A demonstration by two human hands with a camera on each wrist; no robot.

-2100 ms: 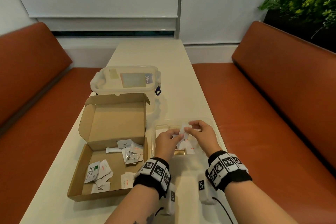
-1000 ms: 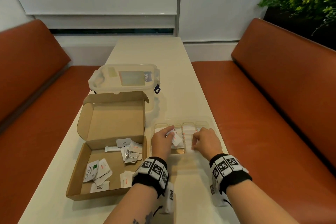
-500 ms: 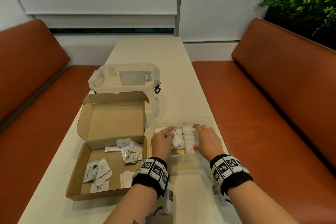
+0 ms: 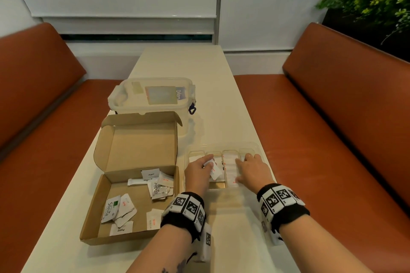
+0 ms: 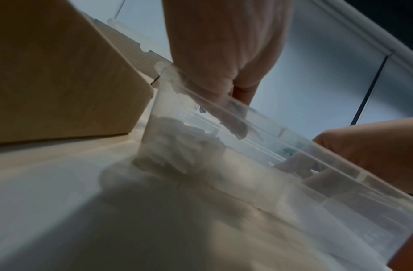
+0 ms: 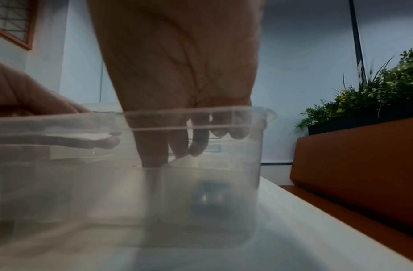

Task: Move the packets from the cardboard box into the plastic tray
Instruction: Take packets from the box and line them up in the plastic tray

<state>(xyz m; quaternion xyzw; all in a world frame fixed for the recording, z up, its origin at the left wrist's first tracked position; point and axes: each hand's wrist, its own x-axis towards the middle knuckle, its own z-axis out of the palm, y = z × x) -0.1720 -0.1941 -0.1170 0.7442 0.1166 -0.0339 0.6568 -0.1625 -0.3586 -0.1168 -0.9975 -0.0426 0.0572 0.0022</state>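
Note:
The open cardboard box (image 4: 106, 224) lies on the left of the table with several white packets (image 4: 156, 190) loose in it. To its right stands the clear plastic tray (image 4: 254, 146) with its compartments. My left hand (image 4: 197, 170) hovers over the tray's left side and pinches a white packet (image 4: 214, 170). My right hand (image 4: 251, 169) reaches into the tray with straight fingers that rest on a row of packets (image 4: 229, 165). In the right wrist view the fingertips (image 6: 152, 161) point down behind the tray wall (image 6: 201, 111). The left wrist view shows the tray wall (image 5: 247, 183) and box side (image 5: 62, 82).
A lidded clear plastic container (image 4: 153, 95) stands behind the cardboard box, whose upright lid (image 4: 142, 142) blocks the way there. Orange benches (image 4: 332, 139) flank the narrow table (image 4: 188, 66). A plant (image 4: 368, 0) sits at the back right. The table's right edge runs close to the tray.
Both hands came down from above the tray into it. My right hand slid forward along the packets and stretched its fingers. The left hand keeps its packet.

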